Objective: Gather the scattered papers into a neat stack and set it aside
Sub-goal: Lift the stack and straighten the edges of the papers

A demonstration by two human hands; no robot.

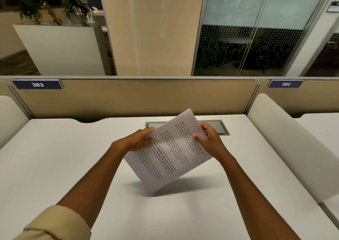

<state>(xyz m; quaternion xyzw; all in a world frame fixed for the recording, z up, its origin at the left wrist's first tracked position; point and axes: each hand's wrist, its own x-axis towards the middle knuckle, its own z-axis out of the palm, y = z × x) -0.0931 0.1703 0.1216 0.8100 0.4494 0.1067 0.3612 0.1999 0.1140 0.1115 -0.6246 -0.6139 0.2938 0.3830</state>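
Note:
A stack of white printed papers (pixel 170 159) hangs tilted above the middle of the white desk (pixel 55 157), its lower corner close to the desk surface and casting a shadow. My left hand (pixel 139 140) grips the stack's left edge, thumb on top. On the right edge, my right hand (pixel 209 139) holds it with the thumb pressed on the printed face. The sheets look roughly aligned; how many there are I cannot tell. No loose sheets lie elsewhere on the desk.
A grey cable hatch (pixel 222 128) is set into the desk behind the papers. A beige partition (pixel 137 98) with labels 383 and 384 closes the far edge. White side dividers (pixel 286 140) flank the desk on both sides.

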